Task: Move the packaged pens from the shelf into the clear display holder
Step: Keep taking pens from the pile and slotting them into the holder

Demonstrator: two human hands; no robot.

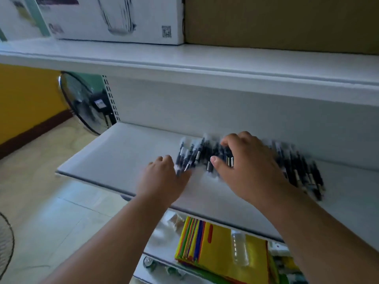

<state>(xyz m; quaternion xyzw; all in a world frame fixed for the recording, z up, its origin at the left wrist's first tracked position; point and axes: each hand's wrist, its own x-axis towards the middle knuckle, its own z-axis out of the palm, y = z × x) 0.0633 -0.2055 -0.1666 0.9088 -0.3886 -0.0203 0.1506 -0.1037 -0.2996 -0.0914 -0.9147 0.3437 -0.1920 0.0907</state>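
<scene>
A heap of dark packaged pens point(297, 169) lies along the back of the white middle shelf point(114, 152). My right hand point(246, 165) lies on the heap, its fingers curled over several pens and its thumb against them. My left hand point(164, 177) sits at the heap's left end, its fingers curled at the pens there. The picture is blurred, so I cannot make out exactly how either hand grips. No clear display holder shows in this view.
An upper shelf point(205, 58) with a white box point(114, 17) and a brown carton point(287, 21) overhangs the pens. Below, a stack of coloured folders point(221, 247) and a small bottle point(240, 249) sit on a lower shelf. A floor fan point(84, 103) stands left.
</scene>
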